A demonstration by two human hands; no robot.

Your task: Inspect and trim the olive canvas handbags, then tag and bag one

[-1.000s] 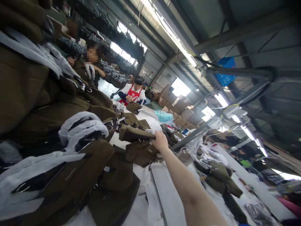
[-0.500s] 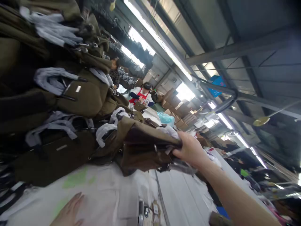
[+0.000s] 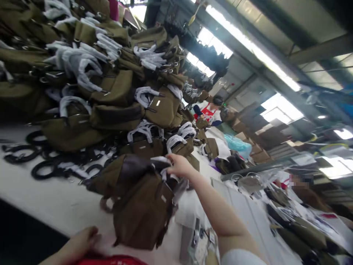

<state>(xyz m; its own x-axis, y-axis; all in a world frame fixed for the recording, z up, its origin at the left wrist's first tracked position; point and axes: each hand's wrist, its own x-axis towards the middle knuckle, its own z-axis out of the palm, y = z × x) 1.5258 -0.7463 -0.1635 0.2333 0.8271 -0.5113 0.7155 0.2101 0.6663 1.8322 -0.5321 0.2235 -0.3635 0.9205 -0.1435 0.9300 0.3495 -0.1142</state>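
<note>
A brown and olive bag [image 3: 143,206] hangs over the near part of the white table, lifted by its wrapped handle. My right hand [image 3: 179,165] is closed round that handle at the bag's upper right. Low at the left, my left hand [image 3: 85,239] is near the table edge, beside the bag and apart from it; its fingers are blurred, and whether they are open or closed does not show clearly.
Olive bags with white-wrapped handles [image 3: 160,106] are piled along the table's far left side. Black rings [image 3: 44,170] lie on the white table [image 3: 68,202]. Metal parts [image 3: 196,232] lie right of the bag. A person in a red apron [image 3: 208,110] works farther back.
The held bag has moved left and nearer, and hangs lower with its front showing. My right hand moved left with it. The view has turned left, showing more of the pile and the rings.
</note>
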